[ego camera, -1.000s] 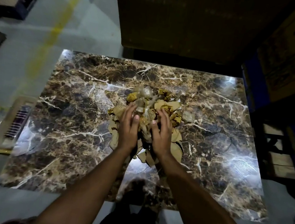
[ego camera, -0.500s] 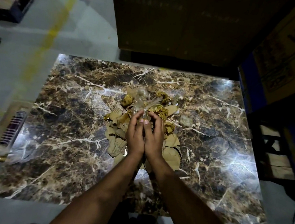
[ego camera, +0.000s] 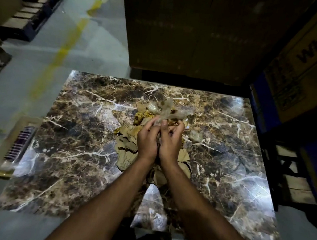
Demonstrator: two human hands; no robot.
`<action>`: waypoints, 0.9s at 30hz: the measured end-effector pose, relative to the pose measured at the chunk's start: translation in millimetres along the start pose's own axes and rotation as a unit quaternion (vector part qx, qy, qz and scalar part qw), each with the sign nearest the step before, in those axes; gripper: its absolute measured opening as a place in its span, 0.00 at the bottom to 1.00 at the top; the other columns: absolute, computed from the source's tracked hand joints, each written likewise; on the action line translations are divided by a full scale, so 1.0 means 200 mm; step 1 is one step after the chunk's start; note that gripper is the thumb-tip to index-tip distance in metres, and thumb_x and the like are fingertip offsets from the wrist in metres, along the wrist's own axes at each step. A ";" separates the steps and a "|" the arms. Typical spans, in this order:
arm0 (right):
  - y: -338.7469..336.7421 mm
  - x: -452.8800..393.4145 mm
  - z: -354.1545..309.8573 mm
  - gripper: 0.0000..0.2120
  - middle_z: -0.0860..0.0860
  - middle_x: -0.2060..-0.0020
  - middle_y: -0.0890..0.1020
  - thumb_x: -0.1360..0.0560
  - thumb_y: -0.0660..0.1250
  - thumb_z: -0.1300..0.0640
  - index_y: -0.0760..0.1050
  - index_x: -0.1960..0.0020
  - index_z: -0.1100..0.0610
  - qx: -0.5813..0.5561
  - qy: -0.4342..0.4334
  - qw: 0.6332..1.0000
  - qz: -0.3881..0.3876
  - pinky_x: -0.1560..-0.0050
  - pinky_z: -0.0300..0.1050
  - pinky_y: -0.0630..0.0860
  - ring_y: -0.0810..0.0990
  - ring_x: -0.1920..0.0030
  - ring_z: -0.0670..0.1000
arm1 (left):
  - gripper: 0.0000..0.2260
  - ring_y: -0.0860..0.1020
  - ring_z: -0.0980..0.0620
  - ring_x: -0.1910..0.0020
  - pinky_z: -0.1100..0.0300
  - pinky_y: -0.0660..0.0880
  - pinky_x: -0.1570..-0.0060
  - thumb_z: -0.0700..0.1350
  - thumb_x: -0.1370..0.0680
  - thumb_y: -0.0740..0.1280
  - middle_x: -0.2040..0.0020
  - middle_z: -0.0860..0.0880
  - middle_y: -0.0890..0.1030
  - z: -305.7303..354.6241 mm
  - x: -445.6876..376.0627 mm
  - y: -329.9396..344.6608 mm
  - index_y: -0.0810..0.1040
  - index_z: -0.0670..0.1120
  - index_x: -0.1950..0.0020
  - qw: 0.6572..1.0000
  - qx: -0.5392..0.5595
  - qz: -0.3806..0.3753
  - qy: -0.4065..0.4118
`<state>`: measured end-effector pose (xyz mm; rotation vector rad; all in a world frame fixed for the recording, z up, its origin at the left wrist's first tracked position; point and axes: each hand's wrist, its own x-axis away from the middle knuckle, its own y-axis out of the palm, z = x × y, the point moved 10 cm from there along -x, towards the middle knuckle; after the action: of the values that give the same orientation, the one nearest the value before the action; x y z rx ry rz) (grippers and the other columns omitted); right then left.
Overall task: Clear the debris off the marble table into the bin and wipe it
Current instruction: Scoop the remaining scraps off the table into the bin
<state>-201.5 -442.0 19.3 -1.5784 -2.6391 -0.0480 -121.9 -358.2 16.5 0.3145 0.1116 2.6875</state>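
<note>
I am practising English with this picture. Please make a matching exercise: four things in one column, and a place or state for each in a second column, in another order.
Things:
1. clear plastic scraps
2. brown paper pieces
3. marble table
4. both hands: left hand, right hand

Places or states:
A. shiny, with white veins
B. pressed side by side, fingers curled
C. lying flat on the table, under the wrists
D. sticking up above the fingertips

Pairs: 1-D, 2-C, 3-A, 4-B

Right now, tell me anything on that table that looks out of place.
A heap of torn brown paper scraps and crumpled clear plastic litters the middle of the marble table. Both hands, left hand and right hand, gather it.
</note>
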 end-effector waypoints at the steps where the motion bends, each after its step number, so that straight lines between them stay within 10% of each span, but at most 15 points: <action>1: 0.00 0.00 0.02 0.24 0.53 0.58 0.79 0.22 0.64 0.35 0.71 0.42 0.56 0.005 0.007 1.000 0.000 0.64 0.43 0.75 0.78 0.63 0.45 | 0.13 0.84 0.57 0.53 0.60 0.80 0.56 0.44 0.19 0.64 0.51 0.52 0.86 0.01 0.01 0.01 0.82 0.44 0.38 1.000 -0.011 -0.002 0.005; 7: -0.04 -0.01 0.15 0.34 0.60 0.48 0.81 0.31 0.57 0.20 0.79 0.55 0.50 0.034 0.078 0.996 0.031 0.46 0.61 0.80 0.82 0.49 0.59 | 0.09 0.77 0.67 0.58 0.72 0.72 0.58 0.47 0.19 0.62 0.48 0.47 0.80 0.03 0.07 0.05 0.81 0.46 0.51 1.000 -0.021 0.002 0.022; 10: -0.04 -0.01 0.19 0.33 0.62 0.45 0.81 0.30 0.60 0.21 0.81 0.56 0.50 0.058 0.099 0.993 0.011 0.44 0.65 0.79 0.83 0.48 0.60 | 0.10 0.76 0.59 0.64 0.61 0.72 0.62 0.48 0.18 0.62 0.61 0.55 0.80 -0.01 0.11 0.05 0.77 0.48 0.58 1.000 -0.010 0.009 0.012; 14: -0.10 0.02 0.07 0.17 0.49 0.66 0.83 0.21 0.67 0.42 0.81 0.58 0.55 0.027 0.063 0.997 0.024 0.61 0.47 0.76 0.81 0.65 0.48 | 0.04 0.79 0.60 0.60 0.58 0.73 0.59 0.43 0.18 0.62 0.57 0.55 0.81 0.05 0.14 0.04 0.76 0.45 0.49 0.998 0.007 0.031 0.049; 19: -0.08 0.01 0.00 0.16 0.52 0.51 0.85 0.24 0.65 0.55 0.74 0.37 0.54 -0.005 0.028 1.000 0.003 0.52 0.50 0.81 0.84 0.54 0.50 | 0.10 0.81 0.63 0.52 0.66 0.75 0.54 0.35 0.18 0.60 0.49 0.54 0.83 0.07 0.13 0.06 0.79 0.42 0.41 0.999 0.012 0.014 0.039; 23: -0.09 0.00 0.00 0.07 0.49 0.61 0.83 0.23 0.64 0.59 0.79 0.51 0.61 -0.009 0.043 0.999 -0.004 0.59 0.45 0.74 0.79 0.61 0.45 | 0.10 0.79 0.52 0.50 0.65 0.75 0.55 0.43 0.20 0.62 0.44 0.33 0.76 0.02 0.11 0.07 0.78 0.36 0.48 0.999 0.038 0.007 0.019; 27: -0.10 0.01 -0.01 0.13 0.51 0.69 0.79 0.22 0.63 0.56 0.78 0.55 0.66 -0.033 0.058 0.998 -0.018 0.67 0.42 0.70 0.75 0.67 0.46 | 0.16 0.78 0.51 0.46 0.56 0.74 0.46 0.55 0.21 0.60 0.45 0.42 0.78 0.02 0.12 0.14 0.78 0.45 0.44 0.998 0.052 -0.040 0.019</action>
<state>-219.2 -449.9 21.0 -1.4961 -2.6019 -0.2236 -153.8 -372.4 28.1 0.2838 0.2703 2.6131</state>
